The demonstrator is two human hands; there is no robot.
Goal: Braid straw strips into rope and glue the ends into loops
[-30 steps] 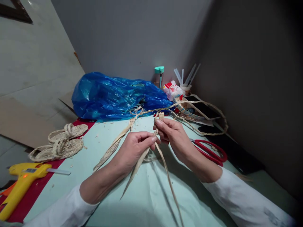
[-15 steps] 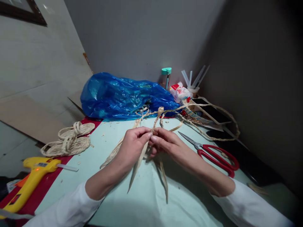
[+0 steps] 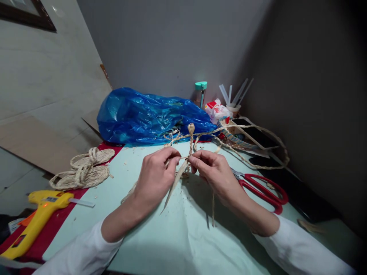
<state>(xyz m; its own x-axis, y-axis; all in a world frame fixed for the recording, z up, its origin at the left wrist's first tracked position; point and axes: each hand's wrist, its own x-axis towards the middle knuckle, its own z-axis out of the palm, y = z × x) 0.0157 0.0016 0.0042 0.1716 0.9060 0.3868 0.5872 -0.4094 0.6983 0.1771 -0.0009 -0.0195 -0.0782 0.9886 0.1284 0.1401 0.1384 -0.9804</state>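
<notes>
Between my hands a short braid of dried plant fibre [image 3: 191, 139] stands up, its knotted top pointing away from me. My left hand [image 3: 157, 173] pinches one thin strand that runs out from the braid's lower end. The fingers of my right hand [image 3: 213, 172] are closed at the base of the braid, on the strands there. One flat loose strand [image 3: 175, 185] hangs down toward me beside my left fingers, and another thin one [image 3: 213, 208] trails below my right hand. Red-handled scissors [image 3: 263, 191] lie just right of my right hand, their blades partly hidden behind it.
Two woven fibre sandal shapes [image 3: 90, 172] and a yellow glue gun [image 3: 43, 214] lie at the left. A blue plastic bag [image 3: 149, 116] fills the back. Behind the scissors are a long braided cord [image 3: 282, 147], a phone [image 3: 255, 133] and a cup of glue sticks [image 3: 233, 109].
My hands have moved slightly apart, with a strand now stretched between them. The braid stands more upright, and the loose strands below have swung to new positions.
</notes>
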